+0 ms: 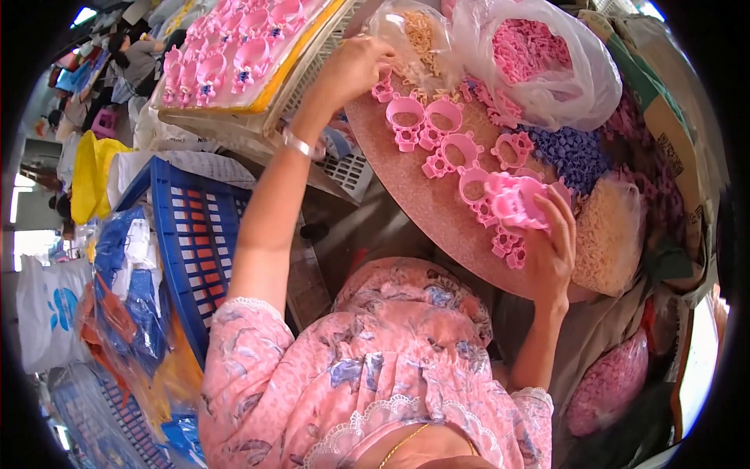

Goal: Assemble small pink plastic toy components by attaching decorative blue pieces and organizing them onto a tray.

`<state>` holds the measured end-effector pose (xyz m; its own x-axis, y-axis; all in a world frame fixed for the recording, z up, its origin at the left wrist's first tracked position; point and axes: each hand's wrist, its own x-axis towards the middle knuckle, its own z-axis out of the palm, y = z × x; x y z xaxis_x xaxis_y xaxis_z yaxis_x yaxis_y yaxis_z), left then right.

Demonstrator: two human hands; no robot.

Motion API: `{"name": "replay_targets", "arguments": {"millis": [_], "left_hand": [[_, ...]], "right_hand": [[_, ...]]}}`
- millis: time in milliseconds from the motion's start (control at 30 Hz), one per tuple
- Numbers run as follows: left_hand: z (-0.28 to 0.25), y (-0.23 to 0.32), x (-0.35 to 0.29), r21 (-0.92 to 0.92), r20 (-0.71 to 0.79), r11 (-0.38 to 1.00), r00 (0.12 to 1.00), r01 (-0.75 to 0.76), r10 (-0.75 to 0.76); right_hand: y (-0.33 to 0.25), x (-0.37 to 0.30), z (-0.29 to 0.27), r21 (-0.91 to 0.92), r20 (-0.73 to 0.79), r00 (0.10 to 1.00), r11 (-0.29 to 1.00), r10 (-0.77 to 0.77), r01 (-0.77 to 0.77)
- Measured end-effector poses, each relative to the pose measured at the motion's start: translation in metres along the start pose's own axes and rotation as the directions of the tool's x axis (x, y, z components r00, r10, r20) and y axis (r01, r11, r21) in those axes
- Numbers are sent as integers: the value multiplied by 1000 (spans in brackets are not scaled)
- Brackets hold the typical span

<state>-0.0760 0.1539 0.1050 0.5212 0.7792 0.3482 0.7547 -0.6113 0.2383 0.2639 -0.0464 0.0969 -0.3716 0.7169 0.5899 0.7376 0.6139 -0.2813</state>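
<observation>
Over the far left part of a round table (406,191), my left hand (355,69) has its fingers curled together. What they pinch, if anything, I cannot make out. Just below its fingertips lies a small pink plastic piece (382,87), beside a clear bag of beige parts (422,43). My right hand (553,242) is closed round a stack of pink plastic bear-shaped pieces (517,200) at the right. Between both hands runs a row of pink ring-shaped pieces with little ears (458,150), lying along the table's near edge.
An open bag of pink parts (539,51), a pile of blue parts (569,156) and a bag of cream parts (609,238) crowd the table's far and right side. At left, a tray of finished-looking pink pieces (234,51) sits above a blue basket (176,234).
</observation>
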Motion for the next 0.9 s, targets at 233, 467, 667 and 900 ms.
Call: {"name": "replay_targets", "arguments": {"millis": [233,467,667,900], "left_hand": [[4,122,-91,-827,555,133,831,547,39],[27,123,-132,-765,613,-368,772,528,-168],[53,137,-138,-757,118,358,652,547,-749],[64,147,-128,-565,92,490,641,663,-762]], "right_hand": [[-21,11,36,294,10,997,954,-72,66],[-17,11,51,272,17,994,958,-105,97],[6,-5,14,-67,-94,996,998,-4,-2],[0,-21,3,-67,-196,975,991,101,-116]]}}
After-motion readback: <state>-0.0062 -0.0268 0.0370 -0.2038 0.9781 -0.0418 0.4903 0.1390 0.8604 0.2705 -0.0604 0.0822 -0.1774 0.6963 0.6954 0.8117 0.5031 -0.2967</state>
